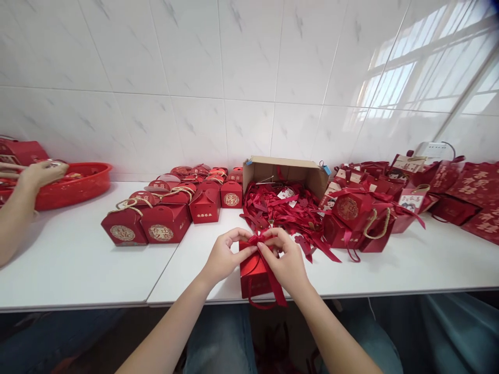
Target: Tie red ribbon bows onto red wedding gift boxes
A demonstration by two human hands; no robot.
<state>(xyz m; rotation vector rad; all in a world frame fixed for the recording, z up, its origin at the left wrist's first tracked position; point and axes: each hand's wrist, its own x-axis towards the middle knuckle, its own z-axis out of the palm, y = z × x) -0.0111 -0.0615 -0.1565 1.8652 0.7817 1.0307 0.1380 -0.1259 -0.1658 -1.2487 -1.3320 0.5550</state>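
Note:
A small red gift box (253, 278) stands at the front edge of the white table, directly before me. Over its top runs a dark red ribbon (276, 283), whose loose ends hang down the front. My left hand (228, 254) pinches the ribbon from the left, thumb and fingers closed at the knot or bow on top. From the other side my right hand (286, 257) pinches the same ribbon, its fingertips close to the left ones. The fingers partly cover the bow's shape. Just behind lies a heap of red ribbons (268, 205) spilling from a cardboard box (286, 162).
Several red gift boxes with rope handles (166, 223) stand in rows at left. More ribboned boxes (349, 208) are piled at right, near large red bags (481, 195). At far left another person's hand (39, 174) reaches over a red plastic basin (78, 189).

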